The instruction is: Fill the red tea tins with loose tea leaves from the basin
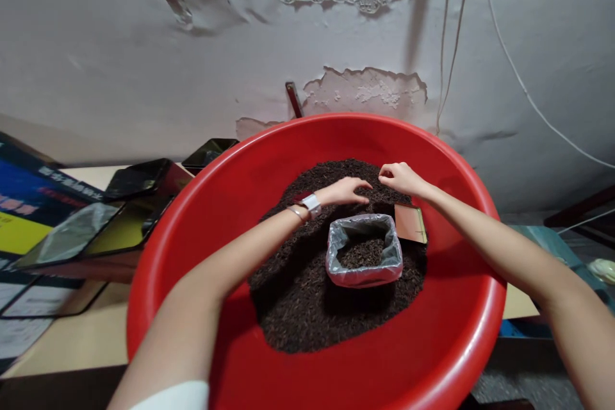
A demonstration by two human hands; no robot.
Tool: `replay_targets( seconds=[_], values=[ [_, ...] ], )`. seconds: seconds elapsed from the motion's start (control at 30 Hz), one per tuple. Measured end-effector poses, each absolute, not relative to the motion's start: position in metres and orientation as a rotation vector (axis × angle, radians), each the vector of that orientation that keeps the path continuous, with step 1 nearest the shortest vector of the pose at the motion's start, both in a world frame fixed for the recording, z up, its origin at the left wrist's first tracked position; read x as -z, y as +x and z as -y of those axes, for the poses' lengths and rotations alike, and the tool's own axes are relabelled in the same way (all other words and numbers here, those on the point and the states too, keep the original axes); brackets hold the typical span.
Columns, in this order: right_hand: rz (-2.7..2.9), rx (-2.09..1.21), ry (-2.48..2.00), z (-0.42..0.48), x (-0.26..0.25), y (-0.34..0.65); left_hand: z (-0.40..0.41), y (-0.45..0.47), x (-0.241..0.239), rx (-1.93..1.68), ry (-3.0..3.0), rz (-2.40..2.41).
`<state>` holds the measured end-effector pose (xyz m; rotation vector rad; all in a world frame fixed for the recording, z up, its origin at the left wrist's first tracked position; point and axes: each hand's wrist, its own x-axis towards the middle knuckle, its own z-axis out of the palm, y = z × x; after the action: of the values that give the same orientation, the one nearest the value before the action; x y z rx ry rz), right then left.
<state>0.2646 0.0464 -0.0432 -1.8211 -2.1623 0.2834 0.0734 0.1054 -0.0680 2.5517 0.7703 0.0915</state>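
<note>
A big red plastic basin (432,346) holds a heap of dark loose tea leaves (298,295). In the heap stands a small tin lined with a silvery bag (364,255), partly filled with the same leaves. Both of my hands reach to the far side of the tin. My left hand (344,191), with a watch and bracelet on the wrist, lies palm down on the leaves, fingers curved. My right hand (400,177) is cupped on the leaves beside it, fingertips nearly touching the left. A flat tin lid (410,224) lies on the leaves right of the tin.
Several open empty tins (139,179) and foil-lined boxes (70,237) sit on the table to the left of the basin. A peeling white wall (240,45) stands close behind, with cables (509,57) hanging at the right.
</note>
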Motion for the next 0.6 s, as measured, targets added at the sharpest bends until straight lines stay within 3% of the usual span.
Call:
replay_targets(
  seconds=[0.13, 0.27, 0.4, 0.6],
  values=[
    [2.183, -0.333, -1.862, -0.049, 0.056, 0.266, -0.116, 0.098, 0.129, 0.174, 2.646, -0.693],
    [2.206, -0.360, -1.895, -0.051, 0.065, 0.266, -0.108, 0.115, 0.151, 0.214, 2.708, -0.659],
    [2.178, -0.370, -1.891, -0.050, 0.060, 0.265, -0.107, 0.113, 0.130, 0.071, 2.665, -0.632],
    [2.089, -0.323, -1.834, -0.051, 0.040, 0.268, -0.097, 0.081, 0.044, -0.386, 2.516, -0.681]
  ],
)
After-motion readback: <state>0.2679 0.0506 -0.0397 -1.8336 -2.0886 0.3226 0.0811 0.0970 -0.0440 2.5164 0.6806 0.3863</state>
